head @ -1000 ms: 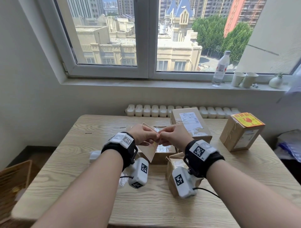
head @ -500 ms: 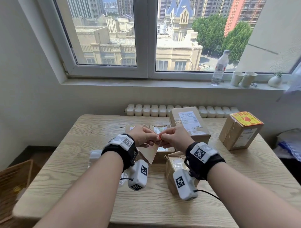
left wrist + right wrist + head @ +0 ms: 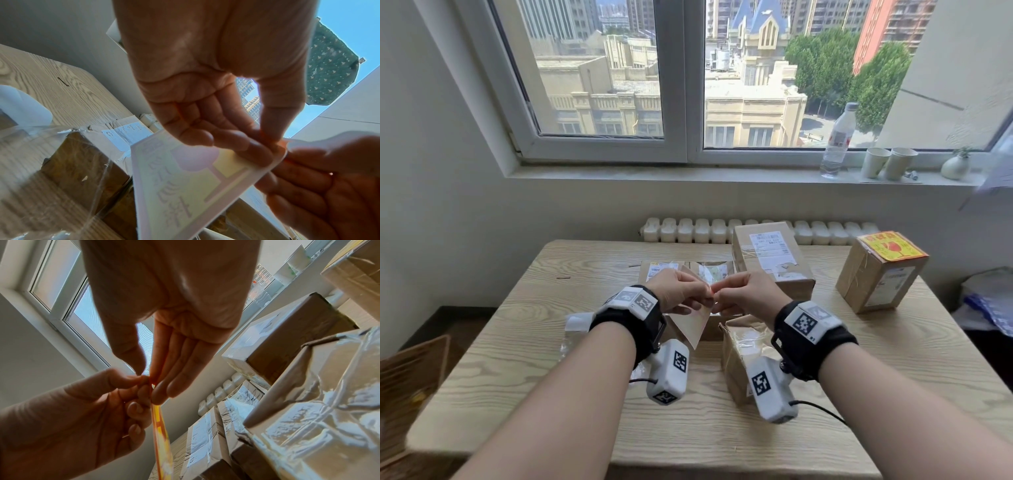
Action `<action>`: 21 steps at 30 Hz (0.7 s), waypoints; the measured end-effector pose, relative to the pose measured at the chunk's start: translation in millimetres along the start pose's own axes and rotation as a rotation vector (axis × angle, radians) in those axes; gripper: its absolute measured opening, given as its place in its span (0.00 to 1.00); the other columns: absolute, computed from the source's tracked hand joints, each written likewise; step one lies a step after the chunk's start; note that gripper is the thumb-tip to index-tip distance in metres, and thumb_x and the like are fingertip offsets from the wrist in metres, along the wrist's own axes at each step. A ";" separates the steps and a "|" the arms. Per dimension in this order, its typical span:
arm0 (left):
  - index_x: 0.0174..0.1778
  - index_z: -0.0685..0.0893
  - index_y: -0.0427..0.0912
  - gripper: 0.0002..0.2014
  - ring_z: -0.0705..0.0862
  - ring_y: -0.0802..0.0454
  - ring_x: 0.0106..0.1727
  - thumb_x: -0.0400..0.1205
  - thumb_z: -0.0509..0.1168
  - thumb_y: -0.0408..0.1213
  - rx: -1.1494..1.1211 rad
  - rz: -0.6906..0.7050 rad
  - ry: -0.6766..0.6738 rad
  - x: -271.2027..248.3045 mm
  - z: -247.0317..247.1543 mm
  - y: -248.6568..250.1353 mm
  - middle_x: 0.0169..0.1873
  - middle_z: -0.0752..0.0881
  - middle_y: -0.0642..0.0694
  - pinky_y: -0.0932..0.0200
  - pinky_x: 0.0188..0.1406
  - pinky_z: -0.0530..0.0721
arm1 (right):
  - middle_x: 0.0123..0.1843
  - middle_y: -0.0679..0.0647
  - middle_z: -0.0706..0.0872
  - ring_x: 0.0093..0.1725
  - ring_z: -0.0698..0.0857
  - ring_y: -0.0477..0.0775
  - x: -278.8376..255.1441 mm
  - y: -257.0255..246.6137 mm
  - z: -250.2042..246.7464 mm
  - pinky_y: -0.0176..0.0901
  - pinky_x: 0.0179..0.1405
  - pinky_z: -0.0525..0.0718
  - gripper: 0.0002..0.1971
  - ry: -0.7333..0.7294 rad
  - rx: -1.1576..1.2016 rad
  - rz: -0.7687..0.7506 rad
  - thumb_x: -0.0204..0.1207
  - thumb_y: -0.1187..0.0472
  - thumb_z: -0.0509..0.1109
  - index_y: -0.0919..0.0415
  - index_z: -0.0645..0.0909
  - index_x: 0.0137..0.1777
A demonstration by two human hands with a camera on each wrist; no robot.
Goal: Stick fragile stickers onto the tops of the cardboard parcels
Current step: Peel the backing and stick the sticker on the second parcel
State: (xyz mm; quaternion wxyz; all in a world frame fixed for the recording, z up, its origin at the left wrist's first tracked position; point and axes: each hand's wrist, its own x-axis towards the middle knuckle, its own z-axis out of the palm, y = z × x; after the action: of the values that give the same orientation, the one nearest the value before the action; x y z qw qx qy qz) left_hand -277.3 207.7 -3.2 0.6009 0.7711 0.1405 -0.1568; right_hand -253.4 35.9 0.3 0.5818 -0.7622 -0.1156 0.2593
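Both hands raised over the table [image 3: 524, 346] middle, meeting at one corner of a sticker [image 3: 693, 323]. Left hand [image 3: 679, 291] pinches that corner, thumb against fingertips; the sheet hangs down from it, pale back side toward the head camera. Right hand [image 3: 748, 296] pinches the same corner from the other side, thumb and forefinger, other fingers nearly straight. Small parcel [image 3: 743, 359] below the right wrist, near the front edge. Flat parcel [image 3: 654, 270] behind the hands. Tall parcel [image 3: 770, 260] at the back edge. Parcel with yellow sticker on top [image 3: 880, 270] near the back right corner.
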 end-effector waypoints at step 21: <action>0.32 0.78 0.42 0.08 0.82 0.54 0.31 0.77 0.62 0.30 -0.052 -0.058 0.095 5.4 -10.4 -0.1 0.32 0.86 0.46 0.63 0.30 0.78 | 0.39 0.59 0.90 0.38 0.88 0.54 9.9 1.6 2.0 0.48 0.43 0.89 0.06 0.124 0.003 0.043 0.81 0.66 0.67 0.65 0.84 0.45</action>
State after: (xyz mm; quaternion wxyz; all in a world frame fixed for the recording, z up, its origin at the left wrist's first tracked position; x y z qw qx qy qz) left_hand -271.6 218.0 -3.2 0.6087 0.7574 0.1951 -0.1335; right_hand -246.4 41.8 -4.1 0.5834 -0.7782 -0.0626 0.2239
